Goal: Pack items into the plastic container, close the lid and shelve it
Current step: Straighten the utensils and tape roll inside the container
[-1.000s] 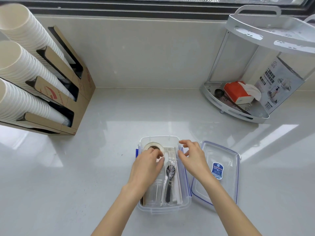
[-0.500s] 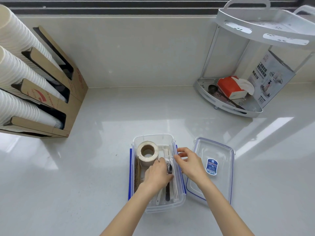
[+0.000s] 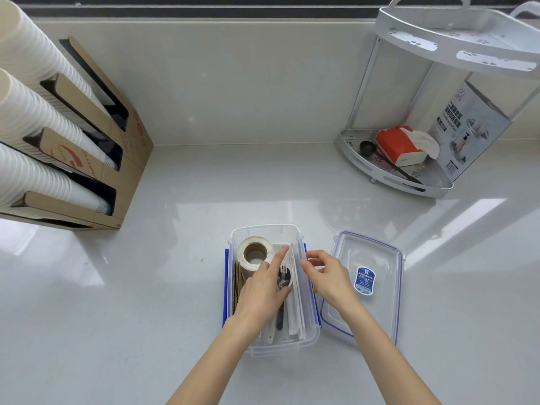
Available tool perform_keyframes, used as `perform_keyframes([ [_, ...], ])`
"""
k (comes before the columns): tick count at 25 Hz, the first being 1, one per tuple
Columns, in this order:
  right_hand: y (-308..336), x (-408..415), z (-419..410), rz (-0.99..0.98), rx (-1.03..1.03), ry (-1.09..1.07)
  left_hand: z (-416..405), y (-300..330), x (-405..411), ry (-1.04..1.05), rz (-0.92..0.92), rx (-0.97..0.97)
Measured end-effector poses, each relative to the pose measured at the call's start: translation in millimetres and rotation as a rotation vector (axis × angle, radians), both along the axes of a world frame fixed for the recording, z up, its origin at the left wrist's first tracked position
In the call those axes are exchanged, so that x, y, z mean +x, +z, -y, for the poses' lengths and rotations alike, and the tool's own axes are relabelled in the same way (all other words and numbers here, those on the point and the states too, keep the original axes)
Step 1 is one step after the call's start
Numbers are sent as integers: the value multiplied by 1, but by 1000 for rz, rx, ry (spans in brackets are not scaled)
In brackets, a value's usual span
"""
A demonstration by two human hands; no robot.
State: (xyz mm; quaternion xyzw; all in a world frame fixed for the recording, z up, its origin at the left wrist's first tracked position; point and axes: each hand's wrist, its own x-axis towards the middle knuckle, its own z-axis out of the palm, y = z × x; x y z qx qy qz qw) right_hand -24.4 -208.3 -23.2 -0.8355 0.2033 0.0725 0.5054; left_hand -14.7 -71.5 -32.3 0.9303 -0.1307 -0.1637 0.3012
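A clear plastic container (image 3: pixel 264 229) with blue side clips stands open on the white counter. Inside it are a roll of tape (image 3: pixel 253 255), brown cardboard pieces (image 3: pixel 236 283), wrapped black cutlery (image 3: pixel 284 280) and white paper packets (image 3: pixel 298 311). My left hand (image 3: pixel 263 290) lies inside the container, fingers spread and pressing on the cutlery beside the roll. My right hand (image 3: pixel 328 277) rests at the container's right rim, fingers apart and holding nothing. The clear lid (image 3: pixel 366 285), with a blue label, lies flat just right of the container.
A cardboard dispenser (image 3: pixel 87 135) with stacks of white paper cups stands at the left. At the back right is a white corner shelf rack (image 3: pixel 409 176) holding a red tissue pack, a black scoop and a printed box.
My left hand has left the tape roll and slid down onto the cutlery. My right hand moved from over the container's middle to its right rim. The camera shifted slightly.
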Motion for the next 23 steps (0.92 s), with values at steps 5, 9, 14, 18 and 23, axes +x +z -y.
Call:
perform_keyframes([
  [5, 1, -1, 0, 6, -6, 7, -5, -3, -3, -59, 101, 198],
  [9, 2, -2, -1, 4, -5, 9, -2, -8, -6, -69, 112, 352],
  [14, 2, -2, -1, 4, -10, 11, -2, -10, -7, -84, 100, 362],
  [18, 2, -2, -1, 7, -14, 12, 2, -12, -5, -110, 108, 412],
  [23, 0, -2, 0, 9, -9, 6, 10, -15, -3, -73, 165, 471],
])
